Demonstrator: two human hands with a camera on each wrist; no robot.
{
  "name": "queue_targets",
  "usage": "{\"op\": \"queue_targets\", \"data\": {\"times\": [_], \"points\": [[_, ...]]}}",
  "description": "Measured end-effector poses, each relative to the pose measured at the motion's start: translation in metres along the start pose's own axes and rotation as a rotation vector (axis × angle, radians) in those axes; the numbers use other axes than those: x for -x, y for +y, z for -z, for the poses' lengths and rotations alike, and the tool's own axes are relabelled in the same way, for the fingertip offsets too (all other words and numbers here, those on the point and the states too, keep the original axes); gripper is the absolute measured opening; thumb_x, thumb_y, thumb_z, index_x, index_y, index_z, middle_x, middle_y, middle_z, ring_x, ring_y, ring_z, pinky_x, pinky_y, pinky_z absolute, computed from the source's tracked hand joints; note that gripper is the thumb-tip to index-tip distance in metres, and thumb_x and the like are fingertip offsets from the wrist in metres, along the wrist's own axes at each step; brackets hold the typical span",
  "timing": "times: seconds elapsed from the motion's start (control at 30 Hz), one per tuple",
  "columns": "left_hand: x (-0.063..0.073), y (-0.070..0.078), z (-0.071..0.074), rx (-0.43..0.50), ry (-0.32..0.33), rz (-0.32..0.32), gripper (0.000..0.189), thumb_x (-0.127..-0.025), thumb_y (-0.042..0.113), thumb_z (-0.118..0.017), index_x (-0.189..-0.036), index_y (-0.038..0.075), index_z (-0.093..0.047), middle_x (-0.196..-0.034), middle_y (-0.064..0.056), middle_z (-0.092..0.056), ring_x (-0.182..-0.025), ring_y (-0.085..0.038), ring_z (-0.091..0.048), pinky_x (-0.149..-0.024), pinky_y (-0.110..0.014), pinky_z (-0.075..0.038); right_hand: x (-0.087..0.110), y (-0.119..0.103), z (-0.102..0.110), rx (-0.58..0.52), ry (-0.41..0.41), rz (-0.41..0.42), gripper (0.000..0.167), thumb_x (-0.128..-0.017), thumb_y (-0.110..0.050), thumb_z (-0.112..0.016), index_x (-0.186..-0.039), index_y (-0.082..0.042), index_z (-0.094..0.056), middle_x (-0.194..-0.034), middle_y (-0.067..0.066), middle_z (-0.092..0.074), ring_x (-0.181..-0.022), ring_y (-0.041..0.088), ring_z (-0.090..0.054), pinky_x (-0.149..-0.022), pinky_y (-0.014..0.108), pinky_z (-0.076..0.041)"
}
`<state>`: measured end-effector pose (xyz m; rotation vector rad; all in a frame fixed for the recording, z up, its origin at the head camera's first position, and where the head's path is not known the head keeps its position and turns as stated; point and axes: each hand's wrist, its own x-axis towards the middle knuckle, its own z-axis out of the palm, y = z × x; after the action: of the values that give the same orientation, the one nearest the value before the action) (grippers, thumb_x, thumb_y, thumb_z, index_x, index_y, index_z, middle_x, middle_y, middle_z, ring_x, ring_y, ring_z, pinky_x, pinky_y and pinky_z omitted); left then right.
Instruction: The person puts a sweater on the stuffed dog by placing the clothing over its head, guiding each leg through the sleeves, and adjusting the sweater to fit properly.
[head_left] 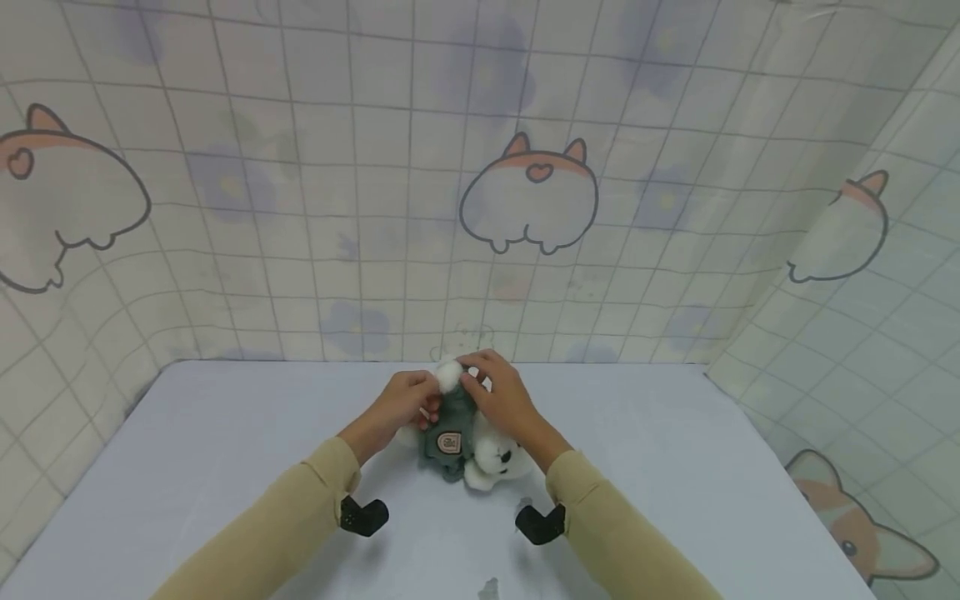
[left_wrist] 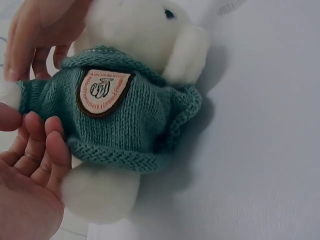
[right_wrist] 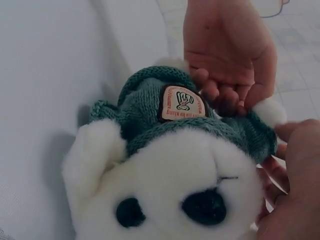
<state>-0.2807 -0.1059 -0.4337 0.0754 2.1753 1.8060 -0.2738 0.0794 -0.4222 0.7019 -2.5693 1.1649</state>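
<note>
A white plush dog (head_left: 495, 450) with floppy ears, dark eyes and a black nose lies on its back on the table. It wears a green knitted sweater (left_wrist: 120, 120) with a shield-shaped patch (right_wrist: 182, 103) on the chest. My left hand (head_left: 408, 400) pinches the end of one arm, where a white paw (head_left: 449, 376) pokes out of the sleeve. On the other side of that arm, my right hand (head_left: 501, 398) holds the sleeve (right_wrist: 257, 135) near its cuff between thumb and fingers. The toy's head lies beneath my right wrist in the head view.
The white table (head_left: 645, 467) reaches back to a curtain (head_left: 375, 183) with a grid and cartoon corgis, which also hangs along both sides. Black wrist bands (head_left: 364, 517) sit at both sleeve ends. A grey mark (head_left: 489, 588) shows on the table near the front.
</note>
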Motion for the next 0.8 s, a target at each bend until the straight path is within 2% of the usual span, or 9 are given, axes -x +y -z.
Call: {"op": "queue_targets", "data": {"times": [0.1, 0.2, 0.3, 0.5, 0.67, 0.8], "points": [[0.003, 0.000, 0.004, -0.048, 0.006, -0.020, 0.014, -0.091, 0.012, -0.050, -0.083, 0.006, -0.059, -0.071, -0.002, -0.056, -0.061, -0.014, -0.057, -0.053, -0.026, -0.046, -0.002, -0.003, -0.002, 0.018, -0.049, -0.032, 0.042, -0.090, -0.030, -0.068, -0.127, -0.013, -0.060, -0.116, 0.005, -0.059, -0.088, 0.017, -0.055, -0.074, 0.031, -0.049], [0.008, -0.001, 0.009, -0.113, -0.004, -0.054, 0.015, -0.093, 0.014, -0.051, -0.087, 0.006, -0.063, -0.072, -0.004, -0.060, -0.061, -0.016, -0.057, -0.053, -0.027, -0.045, -0.004, -0.007, -0.004, 0.079, -0.096, -0.051, 0.057, -0.082, -0.039, -0.075, -0.132, -0.017, -0.056, -0.120, 0.003, -0.056, -0.090, 0.016, -0.053, -0.075, 0.029, -0.048], [0.011, -0.002, 0.014, -0.169, -0.003, -0.093, 0.014, -0.093, 0.014, -0.053, -0.092, 0.006, -0.065, -0.075, -0.005, -0.063, -0.064, -0.015, -0.056, -0.055, -0.026, -0.045, -0.007, -0.011, -0.007, 0.159, -0.110, -0.034, 0.063, -0.079, -0.042, -0.078, -0.132, -0.018, -0.056, -0.120, 0.003, -0.056, -0.091, 0.016, -0.053, -0.077, 0.031, -0.050], [0.015, -0.009, 0.021, -0.244, 0.039, -0.121, 0.017, -0.095, 0.016, -0.055, -0.101, 0.006, -0.066, -0.085, -0.008, -0.067, -0.074, -0.015, -0.058, -0.062, -0.026, -0.048, -0.010, -0.017, -0.008, 0.257, -0.117, -0.011, 0.051, -0.081, -0.034, -0.077, -0.127, -0.017, -0.060, -0.113, 0.004, -0.058, -0.097, 0.019, -0.058, -0.083, 0.037, -0.054], [0.018, -0.014, 0.025, -0.284, 0.114, -0.119, 0.017, -0.095, 0.016, -0.057, -0.102, 0.005, -0.067, -0.095, -0.008, -0.069, -0.082, -0.016, -0.060, -0.068, -0.025, -0.049, -0.013, -0.021, -0.005, 0.267, -0.087, 0.000, 0.039, -0.083, -0.026, -0.077, -0.118, -0.016, -0.063, -0.108, 0.006, -0.059, -0.094, 0.021, -0.060, -0.082, 0.039, -0.054], [0.019, -0.018, 0.028, -0.314, 0.159, -0.101, 0.016, -0.094, 0.018, -0.058, -0.104, 0.008, -0.068, -0.102, -0.007, -0.068, -0.085, -0.015, -0.059, -0.070, -0.024, -0.048, -0.015, -0.021, -0.003, 0.262, -0.059, -0.042, 0.034, -0.082, -0.023, -0.076, -0.112, -0.017, -0.062, -0.107, 0.005, -0.059, -0.093, 0.021, -0.060, -0.080, 0.038, -0.054]]}}
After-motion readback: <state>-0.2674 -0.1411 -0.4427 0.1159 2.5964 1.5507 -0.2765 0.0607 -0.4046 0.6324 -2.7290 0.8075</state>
